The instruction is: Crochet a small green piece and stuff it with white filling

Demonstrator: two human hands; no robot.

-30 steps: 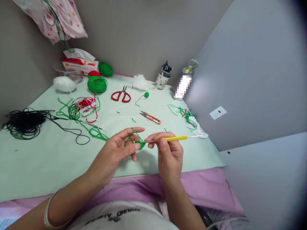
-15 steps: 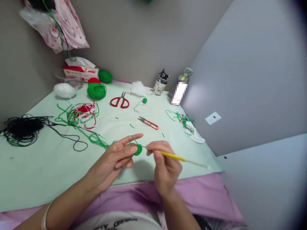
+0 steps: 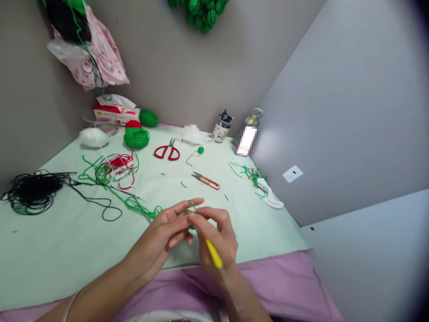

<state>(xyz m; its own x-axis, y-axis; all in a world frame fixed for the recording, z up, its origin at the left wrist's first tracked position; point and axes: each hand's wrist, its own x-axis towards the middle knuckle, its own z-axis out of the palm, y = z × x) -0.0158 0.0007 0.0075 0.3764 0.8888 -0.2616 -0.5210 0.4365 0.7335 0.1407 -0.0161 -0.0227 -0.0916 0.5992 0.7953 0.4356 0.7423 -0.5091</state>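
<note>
Centrally, snips: slim metal thread snips with orange handles (image 3: 206, 180) lay on a pale green cloth (image 3: 268, 232).
Crochet piece: a small piece of green yarn crochet (image 3: 191, 227) was between the hands, on the near side of the snips, mostly hidden by fingers.
Left hand: the left hand (image 3: 169, 228) pinched that piece between thumb and fingers, its forefinger stretched out with green yarn across it.
Right hand: the right hand (image 3: 217, 239) was clamped on a thin crochet hook with a yellow handle (image 3: 213, 254), fingertips meeting the left's; the hook's tip was hard to make out.
Yarn: beyond the snips, to the left, sat a round green yarn ball (image 3: 136, 137); farther left lay a tangled black cord heap (image 3: 36, 190).
Clippings: loose green yarn scraps (image 3: 251, 173) lay right of the snips.
</note>
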